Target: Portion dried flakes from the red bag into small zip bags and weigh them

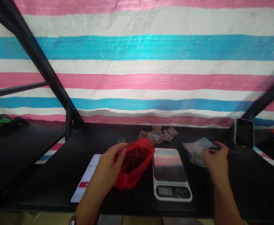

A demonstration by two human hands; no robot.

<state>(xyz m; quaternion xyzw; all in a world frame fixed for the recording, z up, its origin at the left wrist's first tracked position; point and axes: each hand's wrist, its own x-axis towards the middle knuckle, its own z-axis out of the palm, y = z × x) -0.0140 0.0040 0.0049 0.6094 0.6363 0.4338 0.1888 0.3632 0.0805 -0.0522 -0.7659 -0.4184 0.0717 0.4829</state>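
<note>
Okay, my left hand [109, 162] half-curls at red bag [129, 182], hold unclear. Right hand [218, 160] pinches clear bags [197, 152] toward desk's [249, 182] right edge. Left tug could spill brown pieces [134, 161].

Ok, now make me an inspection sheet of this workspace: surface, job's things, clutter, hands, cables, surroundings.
Surface: black table.
Job's things: red bag holding small dark pieces; digital scale beside it; small filled bags farther back; clear bags right of the scale.
Clutter: phone, small clear cup, upright device.
Hands: left hand at the red bag's rim, right hand at the clear bags.
Cables: nothing seen.
Surroundings: striped sheet behind, dark frame bars at both sides.
</note>
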